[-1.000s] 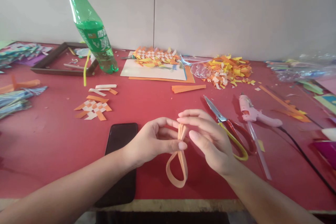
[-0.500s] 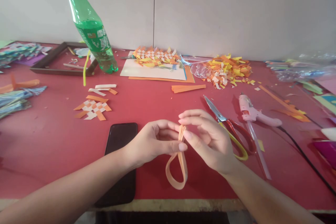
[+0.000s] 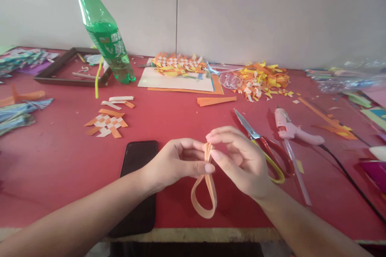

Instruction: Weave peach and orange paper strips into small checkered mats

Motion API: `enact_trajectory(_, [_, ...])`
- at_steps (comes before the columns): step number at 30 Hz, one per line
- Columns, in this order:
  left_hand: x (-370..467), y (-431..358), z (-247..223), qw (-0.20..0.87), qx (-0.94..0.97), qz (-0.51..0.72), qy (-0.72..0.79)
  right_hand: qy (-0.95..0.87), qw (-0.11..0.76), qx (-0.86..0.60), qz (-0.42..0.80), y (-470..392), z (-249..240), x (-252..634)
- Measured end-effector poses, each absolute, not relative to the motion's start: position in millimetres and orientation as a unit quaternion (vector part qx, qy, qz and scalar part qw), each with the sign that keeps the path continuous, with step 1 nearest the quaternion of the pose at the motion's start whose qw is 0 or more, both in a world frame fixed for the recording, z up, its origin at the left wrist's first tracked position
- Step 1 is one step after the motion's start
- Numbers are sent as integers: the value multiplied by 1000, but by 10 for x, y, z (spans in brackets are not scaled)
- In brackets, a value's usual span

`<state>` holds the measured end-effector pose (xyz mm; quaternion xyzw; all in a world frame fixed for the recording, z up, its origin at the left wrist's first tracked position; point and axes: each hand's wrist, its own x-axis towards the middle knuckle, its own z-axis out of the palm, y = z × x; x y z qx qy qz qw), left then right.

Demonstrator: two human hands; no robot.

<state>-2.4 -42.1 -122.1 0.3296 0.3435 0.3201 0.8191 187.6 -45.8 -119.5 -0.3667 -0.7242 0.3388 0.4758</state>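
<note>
Pale orange paper strips (image 3: 202, 211), bent into a teardrop loop with their ends gathered at the top, hang above the red table near its front edge. My left hand (image 3: 181, 161) pinches them where the loop closes, thumb in front. At the gathered upper ends, the fingertips of my right hand (image 3: 239, 160) touch the strips from the right, thumb and fingers curled round them. To the right of that hand lie scissors (image 3: 262, 144) with red and yellow handles, blades apart. A black phone (image 3: 140, 158) lies partly under my left forearm.
A pink glue gun (image 3: 289, 128) with its cord lies at the right. Behind are a green bottle (image 3: 105, 36), a dark frame (image 3: 57, 68), woven paper pieces (image 3: 107, 122) and a heap of paper scraps (image 3: 265, 78). Folded orange strips (image 3: 216, 100) lie mid-table.
The loop's lower end has swung very slightly to the right. Both hands keep nearly the same place and grip.
</note>
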Motion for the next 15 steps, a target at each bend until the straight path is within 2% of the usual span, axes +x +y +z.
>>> enact_trajectory(7, [-21, -420, -1231, 824, 342, 316, 323, -707, 467, -352, 397, -468, -1196, 1887])
enact_trajectory(15, [-25, -425, -1240, 823, 337, 323, 325, -725, 460, -354, 370, -460, -1176, 1895])
